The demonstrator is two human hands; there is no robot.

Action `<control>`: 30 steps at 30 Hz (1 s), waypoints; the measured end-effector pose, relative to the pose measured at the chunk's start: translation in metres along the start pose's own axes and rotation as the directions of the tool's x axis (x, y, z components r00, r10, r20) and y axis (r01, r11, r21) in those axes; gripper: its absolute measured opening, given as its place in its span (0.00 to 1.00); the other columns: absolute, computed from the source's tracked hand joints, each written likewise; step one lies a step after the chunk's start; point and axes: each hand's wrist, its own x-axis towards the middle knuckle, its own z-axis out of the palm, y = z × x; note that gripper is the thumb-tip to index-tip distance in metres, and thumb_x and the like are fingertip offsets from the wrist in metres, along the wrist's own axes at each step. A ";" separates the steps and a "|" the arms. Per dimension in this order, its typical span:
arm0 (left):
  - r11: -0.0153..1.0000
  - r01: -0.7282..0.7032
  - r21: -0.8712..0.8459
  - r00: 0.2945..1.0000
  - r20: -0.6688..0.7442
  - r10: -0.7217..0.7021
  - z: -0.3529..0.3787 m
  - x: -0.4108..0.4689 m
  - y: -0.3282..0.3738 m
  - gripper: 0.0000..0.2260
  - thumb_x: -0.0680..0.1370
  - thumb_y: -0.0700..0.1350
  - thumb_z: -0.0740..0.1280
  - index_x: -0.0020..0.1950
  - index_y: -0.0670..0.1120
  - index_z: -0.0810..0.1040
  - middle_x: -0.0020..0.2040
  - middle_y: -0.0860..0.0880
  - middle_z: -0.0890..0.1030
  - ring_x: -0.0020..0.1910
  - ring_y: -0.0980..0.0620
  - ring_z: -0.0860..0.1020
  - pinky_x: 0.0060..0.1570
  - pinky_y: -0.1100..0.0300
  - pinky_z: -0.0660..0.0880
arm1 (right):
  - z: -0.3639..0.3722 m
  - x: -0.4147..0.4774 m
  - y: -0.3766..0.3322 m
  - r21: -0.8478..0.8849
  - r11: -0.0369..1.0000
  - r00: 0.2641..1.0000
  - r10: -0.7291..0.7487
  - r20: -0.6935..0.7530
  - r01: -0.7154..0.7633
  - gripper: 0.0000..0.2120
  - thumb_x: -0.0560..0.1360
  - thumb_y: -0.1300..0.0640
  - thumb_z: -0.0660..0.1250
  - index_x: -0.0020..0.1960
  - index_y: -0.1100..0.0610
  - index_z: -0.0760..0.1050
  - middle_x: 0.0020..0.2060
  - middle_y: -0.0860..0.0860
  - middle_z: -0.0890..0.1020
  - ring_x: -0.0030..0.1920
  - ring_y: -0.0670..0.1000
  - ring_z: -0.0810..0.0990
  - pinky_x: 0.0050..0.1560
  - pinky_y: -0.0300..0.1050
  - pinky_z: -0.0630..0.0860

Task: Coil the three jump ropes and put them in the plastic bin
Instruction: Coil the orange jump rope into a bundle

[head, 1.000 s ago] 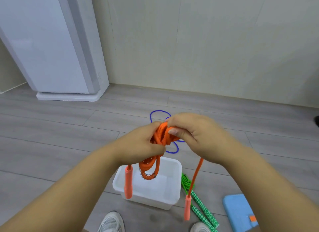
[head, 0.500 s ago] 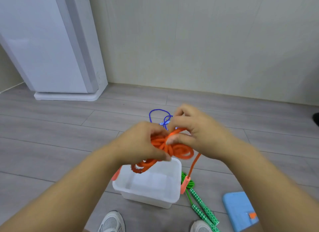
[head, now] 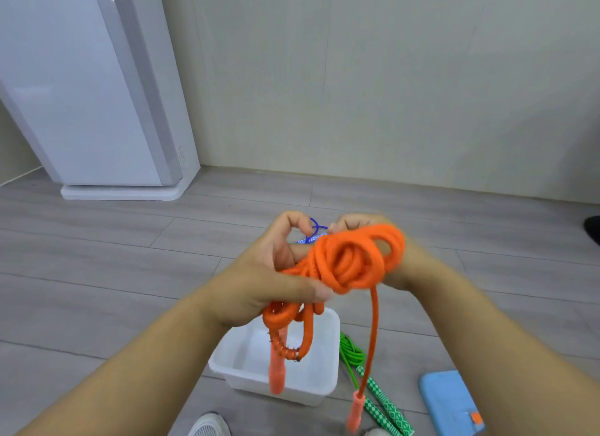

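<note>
Since a moment ago the hands have lifted and turned the orange jump rope (head: 354, 263), so its coil now faces the camera as a round bundle instead of lying flat. The left hand (head: 276, 286) is closed on the coil's lower left, thumb pressed over the strands. The right hand (head: 386, 257) sits behind the coil, fingers threaded through the loops; its grip is mostly hidden. Two orange handles hang straight down, long axes vertical: one (head: 276, 375) over the white plastic bin (head: 319, 393), one (head: 354, 411) just right of it. Three ropes in all: the green jump rope (head: 352, 353) lies beside the bin, the blue jump rope (head: 314, 231) on the floor beyond the hands.
</note>
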 end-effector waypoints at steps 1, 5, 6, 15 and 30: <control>0.998 -0.021 -0.052 0.998 -0.060 0.018 -0.002 0.001 0.000 0.27 0.62 0.36 0.72 0.54 0.47 0.62 0.38 0.44 0.82 0.31 0.48 0.77 0.30 0.59 0.74 | 0.002 -0.002 0.000 -0.037 0.999 1.000 0.002 0.023 -0.001 0.11 0.67 0.50 0.67 0.28 0.52 0.75 0.22 0.45 0.74 0.25 0.41 0.68 0.28 0.36 0.67; 0.995 -0.028 -0.097 0.947 -0.321 -0.004 -0.007 0.006 -0.001 0.23 0.62 0.36 0.71 0.56 0.44 0.74 0.37 0.41 0.81 0.28 0.48 0.76 0.25 0.61 0.71 | 0.018 -0.005 0.005 -0.008 0.999 0.997 0.053 -0.048 -0.053 0.14 0.79 0.58 0.57 0.36 0.55 0.73 0.25 0.45 0.75 0.25 0.43 0.65 0.30 0.39 0.63; 0.997 -0.022 -0.078 0.933 -0.359 -0.008 -0.006 0.007 0.000 0.19 0.64 0.36 0.70 0.54 0.43 0.76 0.36 0.42 0.80 0.27 0.49 0.76 0.23 0.62 0.71 | 0.021 -0.005 0.007 -0.108 0.993 0.998 0.035 -0.046 -0.039 0.12 0.79 0.57 0.58 0.39 0.55 0.74 0.26 0.43 0.76 0.27 0.43 0.67 0.31 0.39 0.65; 0.991 0.031 0.130 0.857 -0.513 0.040 -0.005 0.009 -0.012 0.06 0.69 0.39 0.74 0.43 0.40 0.80 0.30 0.47 0.79 0.28 0.54 0.76 0.30 0.65 0.72 | 0.025 -0.021 0.002 -0.551 0.834 0.991 0.092 0.100 -0.022 0.14 0.79 0.52 0.56 0.40 0.54 0.76 0.34 0.50 0.79 0.32 0.44 0.71 0.37 0.40 0.69; 0.792 0.210 0.573 0.821 -0.543 0.175 -0.019 0.011 -0.017 0.06 0.71 0.45 0.73 0.44 0.53 0.78 0.32 0.55 0.79 0.32 0.59 0.77 0.35 0.66 0.73 | 0.015 -0.036 -0.014 -0.553 0.804 0.974 -0.214 0.072 0.218 0.13 0.75 0.48 0.58 0.43 0.55 0.77 0.32 0.48 0.75 0.37 0.47 0.71 0.36 0.37 0.67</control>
